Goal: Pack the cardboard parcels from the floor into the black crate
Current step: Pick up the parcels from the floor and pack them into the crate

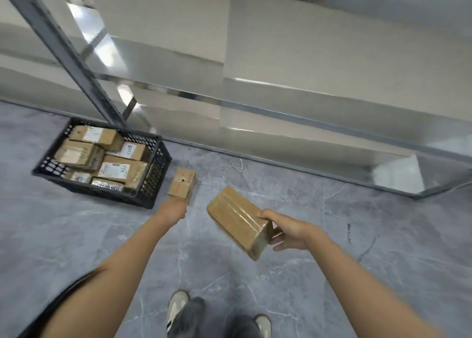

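The black crate [155, 174] stands on the floor at the left and holds several cardboard parcels, some with white labels. My left hand [176, 207] is stretched toward it and grips a small cardboard parcel [181, 183] with red print, held just right of the crate's near corner. My right hand [288, 231] holds a longer taped brown parcel [236, 220] by its near end, tilted, above the floor in the middle of the view.
A grey metal shelving unit with shiny shelves [281, 102] runs across the back, and one slanted upright [74, 56] comes down just behind the crate. The floor [76, 235] is grey marble-pattern tile. My shoes [176, 309] show at the bottom.
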